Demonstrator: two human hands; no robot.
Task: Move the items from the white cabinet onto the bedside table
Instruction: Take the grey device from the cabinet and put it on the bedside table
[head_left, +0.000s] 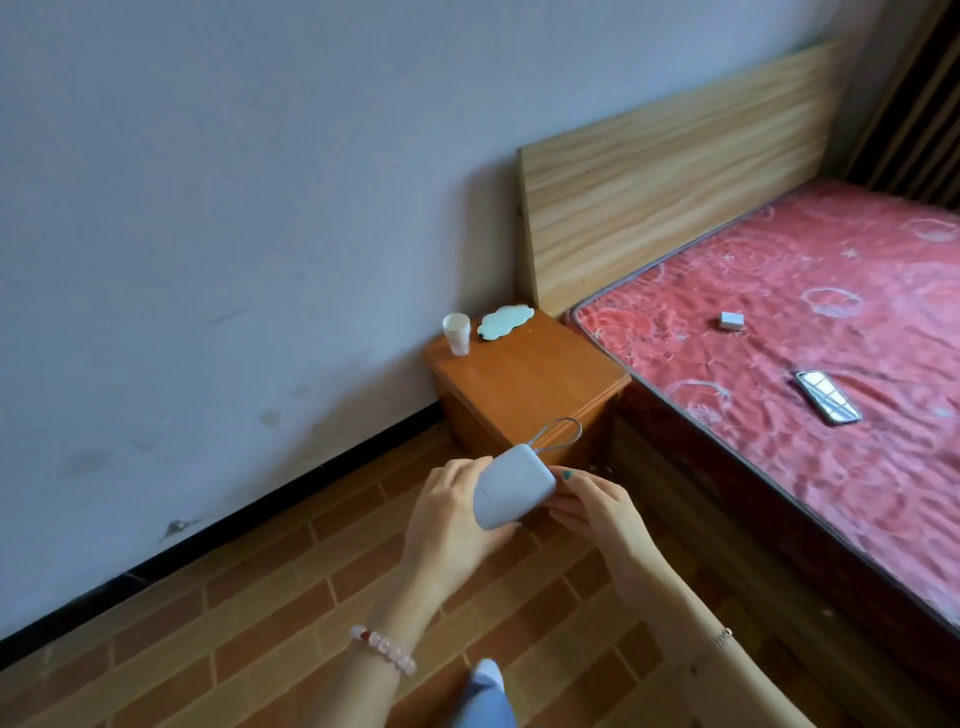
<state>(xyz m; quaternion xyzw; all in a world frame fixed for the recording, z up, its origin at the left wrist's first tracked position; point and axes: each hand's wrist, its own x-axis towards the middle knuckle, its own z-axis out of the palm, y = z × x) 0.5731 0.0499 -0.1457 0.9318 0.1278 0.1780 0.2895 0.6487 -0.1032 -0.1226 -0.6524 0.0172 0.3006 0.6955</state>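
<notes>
I hold a pale blue rounded gadget (511, 486) with a thin grey cord loop between both hands, just in front of the wooden bedside table (540, 387). My left hand (452, 514) wraps its left side and underside. My right hand (592, 506) pinches its right edge with the fingertips. On the table's far side stand a white paper cup (457, 333) and a mint cloud-shaped item (505, 321). The white cabinet is out of view.
A bed with a red patterned mattress (810, 395) and a wooden headboard (670, 171) stands to the right of the table. On the mattress lie a phone (828, 396) and a small white box (731, 320). A white wall runs along the left. The floor is brick-patterned.
</notes>
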